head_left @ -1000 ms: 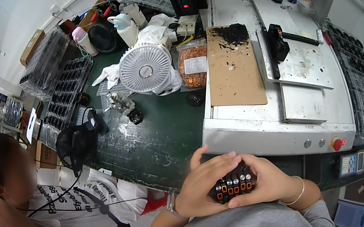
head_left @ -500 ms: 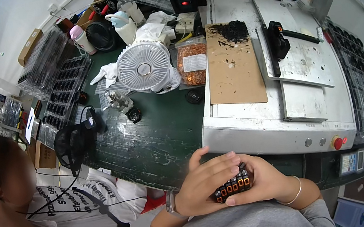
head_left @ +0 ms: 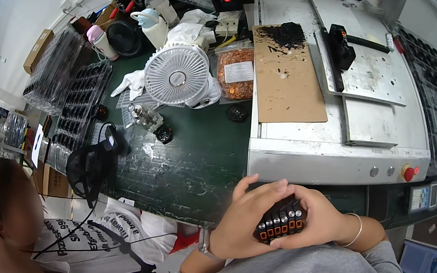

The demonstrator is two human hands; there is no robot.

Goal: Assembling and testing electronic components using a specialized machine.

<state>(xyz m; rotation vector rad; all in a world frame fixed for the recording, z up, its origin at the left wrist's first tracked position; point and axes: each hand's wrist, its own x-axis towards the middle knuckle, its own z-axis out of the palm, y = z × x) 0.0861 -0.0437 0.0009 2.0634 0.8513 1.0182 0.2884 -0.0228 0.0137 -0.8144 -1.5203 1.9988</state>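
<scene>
"What's changed?"
"The black cluster (head_left: 280, 224) between the fingers (head_left: 263, 198) has tipped; its silver round ends (head_left: 276, 221) show clearly again above orange frames (head_left: 278, 231)."
"Grip?"
"Left hand (head_left: 239, 228) and right hand (head_left: 327, 216) cup it, fingers partly curled; seemingly turning it, not releasing."

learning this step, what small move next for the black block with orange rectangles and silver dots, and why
Perhaps ease the left hand off the black block, with the right hand supporting it: both hands wrap it, and the left fingers hide part of it.
</scene>
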